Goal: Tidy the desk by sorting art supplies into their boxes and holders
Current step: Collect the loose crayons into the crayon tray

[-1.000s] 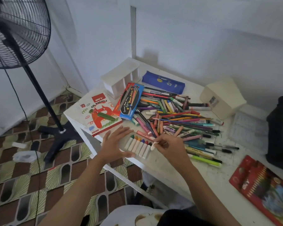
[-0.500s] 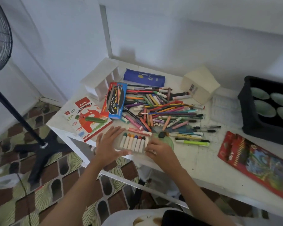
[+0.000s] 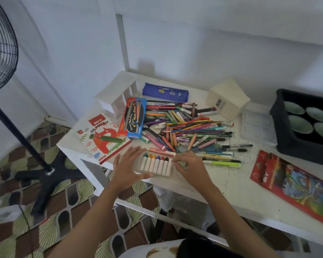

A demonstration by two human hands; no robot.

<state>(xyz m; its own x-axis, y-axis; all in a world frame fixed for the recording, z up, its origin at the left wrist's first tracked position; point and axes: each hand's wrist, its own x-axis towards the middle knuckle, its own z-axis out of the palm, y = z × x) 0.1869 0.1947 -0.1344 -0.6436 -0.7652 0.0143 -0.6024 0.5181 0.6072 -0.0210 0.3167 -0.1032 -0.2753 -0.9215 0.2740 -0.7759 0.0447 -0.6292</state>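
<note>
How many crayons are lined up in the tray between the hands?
7, side by side in the tray: green, orange, yellow, blue, red and black tips, left to right, then a pale one at the right hand, its tip hidden.

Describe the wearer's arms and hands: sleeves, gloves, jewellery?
Left hand and right hand are bare: no gloves, no rings, watch or bands visible. Both forearms are uncovered to the frame's lower edge, no sleeves showing. White printed garment at bottom edge.
</note>
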